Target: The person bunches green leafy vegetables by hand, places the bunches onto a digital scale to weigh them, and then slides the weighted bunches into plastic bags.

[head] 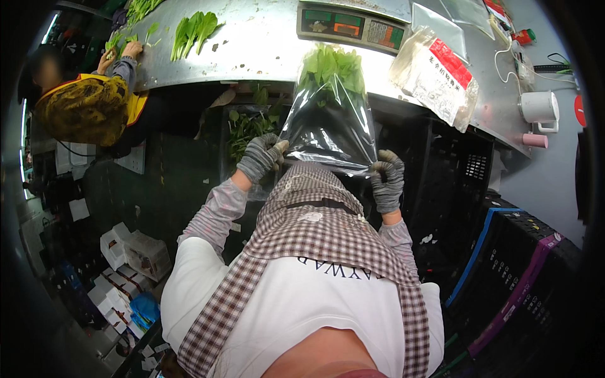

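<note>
A clear plastic bag (331,125) is stretched between my two gloved hands at the front edge of the metal table. Leafy greens (331,66) fill its far end, which rests on the tabletop. My left hand (262,156), in a grey knit glove, pinches the bag's near left corner. At the near right corner, my right hand (388,179) grips the film in a matching glove. Just beyond the greens stands a digital scale (352,27). Below the table edge, by my left hand, more greens (250,130) lie in a container.
A bunch of greens (194,33) lies on the metal table (255,52). At the left, a co-worker (85,104) handles greens. A packet of plastic bags (437,78) overhangs the table edge, near a white mug (540,107) and pink cup (535,140). Black crates (510,255) stand at right.
</note>
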Demonstrator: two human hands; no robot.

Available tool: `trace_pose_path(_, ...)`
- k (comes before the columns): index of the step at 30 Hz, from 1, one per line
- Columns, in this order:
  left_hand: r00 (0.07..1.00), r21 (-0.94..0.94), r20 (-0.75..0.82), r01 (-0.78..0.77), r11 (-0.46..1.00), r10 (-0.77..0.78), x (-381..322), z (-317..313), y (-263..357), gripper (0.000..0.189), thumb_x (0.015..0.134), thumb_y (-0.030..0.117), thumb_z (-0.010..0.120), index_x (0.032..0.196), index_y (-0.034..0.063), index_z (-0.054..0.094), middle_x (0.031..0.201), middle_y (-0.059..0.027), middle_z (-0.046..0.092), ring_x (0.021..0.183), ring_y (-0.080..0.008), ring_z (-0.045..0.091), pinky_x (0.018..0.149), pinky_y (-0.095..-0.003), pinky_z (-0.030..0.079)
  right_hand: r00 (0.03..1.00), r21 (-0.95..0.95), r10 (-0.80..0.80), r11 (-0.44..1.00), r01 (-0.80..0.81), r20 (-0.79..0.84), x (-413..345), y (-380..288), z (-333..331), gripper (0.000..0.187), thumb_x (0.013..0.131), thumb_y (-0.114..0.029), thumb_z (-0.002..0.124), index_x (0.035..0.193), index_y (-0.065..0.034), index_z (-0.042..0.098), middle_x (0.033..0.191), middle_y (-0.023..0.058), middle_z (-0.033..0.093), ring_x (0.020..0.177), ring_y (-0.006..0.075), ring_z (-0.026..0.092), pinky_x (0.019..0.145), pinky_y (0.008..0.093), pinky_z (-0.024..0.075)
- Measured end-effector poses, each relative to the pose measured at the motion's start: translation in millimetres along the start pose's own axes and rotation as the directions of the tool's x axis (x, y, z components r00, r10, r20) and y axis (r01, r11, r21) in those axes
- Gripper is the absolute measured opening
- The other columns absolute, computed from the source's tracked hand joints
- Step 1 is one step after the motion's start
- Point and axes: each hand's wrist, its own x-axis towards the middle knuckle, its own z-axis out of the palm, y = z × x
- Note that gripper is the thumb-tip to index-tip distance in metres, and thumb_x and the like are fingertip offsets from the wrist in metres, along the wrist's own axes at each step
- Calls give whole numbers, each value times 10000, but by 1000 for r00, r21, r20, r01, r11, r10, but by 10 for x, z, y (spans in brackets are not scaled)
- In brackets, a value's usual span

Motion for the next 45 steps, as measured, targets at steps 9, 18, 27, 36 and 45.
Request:
trace_pose_path(9,998,15,-14,-63,998,63,-174,59,49,237,807,271,594,789,37,623,568,14,538,458,-53,453,412,-199,347,952,20,-184,981,194,-246,244,-551,3,191,622,46,579,744,-99,566,1008,79,569,1017,260,489,848,366,400)
trace_pose_path(18,995,-160,71,-58,985,70,-167,10,-116,237,818,257,586,808,30,651,590,21,558,463,-46,437,429,-185,332,876,12,-389,915,403,285,438,-1059,786,233,680,-187,656,892,-109,597,877,50,566,813,226,519,714,353,398)
trace_pose_path(27,989,-235,-8,-146,961,149,-244,108,-94,226,832,235,563,768,38,655,560,41,493,486,-46,403,427,-195,293,816,-219,-469,804,553,337,466,-1148,881,204,643,-201,661,808,-109,582,821,48,560,780,228,518,699,353,402)
trace_pose_path(36,990,-211,-58,-137,968,127,-257,90,-89,261,835,248,553,711,30,626,495,41,452,393,-39,380,372,-187,279,914,-235,309,899,-370,-262,215,192,-1134,106,745,-154,654,791,-67,614,747,64,601,704,188,561,685,307,456)
trace_pose_path(45,927,4,-18,-374,928,374,-210,46,-158,230,805,225,588,663,46,613,526,35,502,424,-35,374,401,-205,279,833,-78,435,870,-487,-343,-699,859,-1271,121,734,-156,676,786,-66,613,763,36,604,700,156,559,666,279,461)
